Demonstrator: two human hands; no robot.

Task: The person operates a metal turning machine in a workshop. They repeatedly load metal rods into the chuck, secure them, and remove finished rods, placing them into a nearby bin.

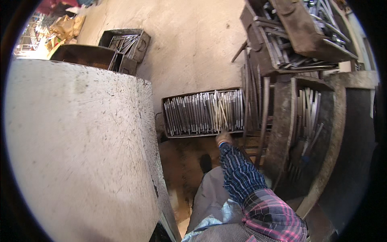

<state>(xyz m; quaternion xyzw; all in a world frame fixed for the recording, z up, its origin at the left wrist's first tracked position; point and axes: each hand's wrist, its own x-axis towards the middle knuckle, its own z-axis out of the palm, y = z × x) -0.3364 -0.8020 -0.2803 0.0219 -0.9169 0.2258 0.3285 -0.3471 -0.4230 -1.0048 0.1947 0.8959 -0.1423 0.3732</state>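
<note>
My right hand (224, 138) is at the near rim of a long metal box (203, 136) on the floor, below the ends of the rods. Its fingers are blurred and partly hidden, so whether they hold a rod or the rim cannot be told. Packed side by side in the box are many metal rods (190, 113), some silvery, some yellowish. One rod (223, 110) lies slanted across the others, just above my hand. A dark striped sleeve cover (242, 172) wraps my forearm. My left hand is out of view.
A white, scratched tabletop (81, 136) fills the left side. Beyond it stand metal boxes, one with rods (124, 44). On the right, a rack (320, 169) holds more rods (310, 106), with heaped bins of metal parts (281, 48) above. Cardboard and paper (65, 27) lie far left.
</note>
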